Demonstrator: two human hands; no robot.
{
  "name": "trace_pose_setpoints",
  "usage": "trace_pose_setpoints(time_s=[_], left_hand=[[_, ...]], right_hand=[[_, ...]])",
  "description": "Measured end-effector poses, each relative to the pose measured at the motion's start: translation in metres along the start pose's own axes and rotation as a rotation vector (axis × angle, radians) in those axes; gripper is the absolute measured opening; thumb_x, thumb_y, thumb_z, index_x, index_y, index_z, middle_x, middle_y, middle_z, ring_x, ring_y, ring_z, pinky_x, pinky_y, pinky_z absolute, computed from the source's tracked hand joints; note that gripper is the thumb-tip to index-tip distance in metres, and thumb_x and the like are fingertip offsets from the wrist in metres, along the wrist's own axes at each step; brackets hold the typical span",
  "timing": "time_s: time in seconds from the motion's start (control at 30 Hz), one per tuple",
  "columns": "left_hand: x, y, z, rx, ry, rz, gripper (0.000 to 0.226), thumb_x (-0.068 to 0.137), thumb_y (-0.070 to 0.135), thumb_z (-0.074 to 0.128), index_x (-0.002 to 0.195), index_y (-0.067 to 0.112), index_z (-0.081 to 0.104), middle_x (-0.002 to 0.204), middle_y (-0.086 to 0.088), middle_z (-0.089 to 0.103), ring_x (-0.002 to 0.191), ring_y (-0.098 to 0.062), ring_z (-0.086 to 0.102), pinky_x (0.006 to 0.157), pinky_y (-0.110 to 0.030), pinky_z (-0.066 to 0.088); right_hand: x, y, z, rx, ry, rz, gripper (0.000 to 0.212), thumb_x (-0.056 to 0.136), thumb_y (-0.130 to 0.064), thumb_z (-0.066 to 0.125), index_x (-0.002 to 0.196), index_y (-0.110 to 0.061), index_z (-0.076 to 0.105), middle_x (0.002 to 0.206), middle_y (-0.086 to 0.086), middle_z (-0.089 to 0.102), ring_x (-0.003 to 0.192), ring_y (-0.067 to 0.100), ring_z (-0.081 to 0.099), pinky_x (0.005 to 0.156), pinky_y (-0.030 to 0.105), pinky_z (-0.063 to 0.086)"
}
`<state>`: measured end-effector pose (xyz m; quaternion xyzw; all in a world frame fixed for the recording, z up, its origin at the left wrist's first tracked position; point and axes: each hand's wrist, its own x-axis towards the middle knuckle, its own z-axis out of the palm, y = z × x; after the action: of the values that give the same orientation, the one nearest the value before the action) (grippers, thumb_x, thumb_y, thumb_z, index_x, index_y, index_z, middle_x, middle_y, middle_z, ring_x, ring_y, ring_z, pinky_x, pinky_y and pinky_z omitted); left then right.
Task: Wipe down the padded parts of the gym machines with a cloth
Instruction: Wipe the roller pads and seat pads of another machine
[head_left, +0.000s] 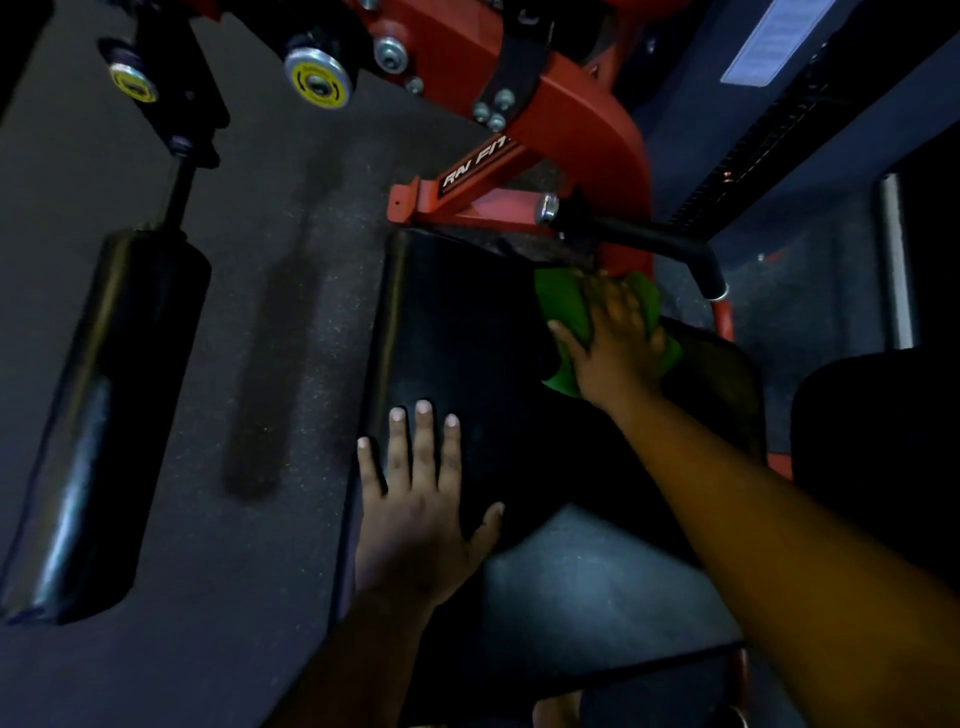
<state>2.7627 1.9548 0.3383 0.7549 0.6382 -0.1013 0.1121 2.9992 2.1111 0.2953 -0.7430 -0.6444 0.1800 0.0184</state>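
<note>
I look down from the head camera onto a dim gym floor (291, 322) of dark speckled rubber, which fills the left half of the view. Across the top runs the red machine frame (566, 109), bolted with silver fasteners, part of a white logo legible on one bar. To the left a long black roller pad (104, 415) hangs on a dark post, well apart from my hands. Two round yellow-labelled knobs (318, 78) sit above it near the frame. A black handle bar (660, 244) juts out from the frame to the right, just above where I am working.

In the middle lies the black seat pad (467, 332), tilted away from me, its far edge meeting the red frame. My left hand (421, 514) rests flat on the pad's near left part, fingers straight and spread, thumb out to the right. My right hand (618, 343) presses the green cloth (563, 306) against the pad's far right corner, close under the handle bar. Its fingers lie stretched over the cloth, slightly apart; the cloth bunches out past them on both sides.
</note>
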Motion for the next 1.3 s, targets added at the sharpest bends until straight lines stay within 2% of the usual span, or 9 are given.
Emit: trace_pose_setpoints(time_s=[0.13,0.33,0.5,0.6,0.73,0.8,0.97,1.1,1.3], left_hand=[[0.001,0.001,-0.002,0.030,-0.013,0.003,0.101,0.087,0.074,0.042,0.162,0.012,0.014,0.169,-0.020,0.000,0.156,-0.042,0.000,0.119,-0.069,0.011],[0.001,0.002,-0.004,0.053,-0.009,-0.009,0.098,0.088,0.073,0.039,0.162,0.013,0.016,0.169,-0.019,0.002,0.156,-0.041,0.000,0.119,-0.069,0.014],[0.001,0.001,-0.001,0.069,0.000,-0.015,0.100,0.087,0.077,0.036,0.163,0.016,0.011,0.169,-0.019,-0.002,0.156,-0.040,-0.005,0.120,-0.068,0.011],[0.001,0.003,0.001,0.078,0.017,-0.018,0.099,0.087,0.075,0.036,0.162,0.015,0.013,0.169,-0.019,-0.001,0.156,-0.041,-0.003,0.120,-0.068,0.012],[-0.001,0.004,0.002,0.069,0.042,-0.006,0.098,0.087,0.072,0.038,0.162,0.013,0.018,0.169,-0.019,0.003,0.156,-0.041,-0.001,0.120,-0.069,0.011],[-0.002,0.003,0.001,0.065,0.054,-0.005,0.097,0.088,0.072,0.038,0.162,0.012,0.018,0.169,-0.020,0.003,0.156,-0.042,-0.001,0.120,-0.069,0.009],[-0.002,0.002,0.004,0.078,0.070,0.004,0.097,0.088,0.073,0.036,0.162,0.013,0.017,0.169,-0.020,0.002,0.156,-0.043,-0.002,0.121,-0.069,0.006],[-0.002,0.002,0.002,0.066,0.059,0.003,0.097,0.088,0.073,0.037,0.162,0.012,0.018,0.169,-0.022,0.004,0.155,-0.044,0.000,0.119,-0.070,0.009],[-0.001,0.002,0.003,0.074,0.079,0.020,0.097,0.087,0.071,0.040,0.161,0.010,0.021,0.168,-0.023,0.008,0.154,-0.046,0.006,0.118,-0.071,0.009]], right_hand=[[-0.008,-0.033,0.002,0.006,0.002,0.172,0.077,0.095,-0.074,0.026,0.160,-0.032,0.020,0.170,-0.002,0.009,0.156,0.025,0.003,0.115,0.072,0.009],[-0.010,-0.080,0.003,-0.011,0.008,-0.312,0.076,0.090,-0.076,0.028,0.158,-0.044,0.018,0.170,-0.006,0.010,0.156,0.025,0.008,0.109,0.074,0.016],[-0.020,0.083,0.002,0.017,0.058,0.197,0.091,0.086,-0.081,0.017,0.154,-0.023,0.036,0.166,0.007,0.024,0.154,0.027,0.016,0.117,0.066,0.017],[-0.014,0.069,-0.005,0.115,0.052,0.449,0.081,0.094,-0.074,0.031,0.159,-0.024,0.027,0.168,0.007,0.018,0.155,0.028,0.010,0.117,0.069,0.010],[-0.031,-0.031,0.011,0.066,0.023,0.037,0.079,0.090,-0.075,0.028,0.159,-0.039,0.016,0.170,-0.004,0.011,0.157,0.021,0.005,0.114,0.070,0.007],[-0.038,-0.007,0.008,0.018,0.000,-0.107,0.081,0.086,-0.080,0.024,0.158,-0.042,0.020,0.170,-0.005,0.013,0.156,0.021,0.009,0.115,0.070,0.010],[-0.056,0.143,0.002,0.021,0.060,0.323,0.103,0.082,-0.091,0.008,0.159,-0.025,0.025,0.169,0.011,0.015,0.155,0.033,0.010,0.120,0.064,0.016],[-0.107,0.128,0.023,0.080,0.103,0.435,0.086,0.090,-0.075,0.016,0.159,-0.024,0.028,0.169,0.012,0.014,0.155,0.033,0.013,0.119,0.061,0.024],[-0.146,0.118,0.022,0.009,-0.060,0.423,0.079,0.092,-0.061,0.031,0.156,-0.016,0.033,0.171,0.006,0.004,0.155,0.031,0.010,0.122,0.061,0.010]])
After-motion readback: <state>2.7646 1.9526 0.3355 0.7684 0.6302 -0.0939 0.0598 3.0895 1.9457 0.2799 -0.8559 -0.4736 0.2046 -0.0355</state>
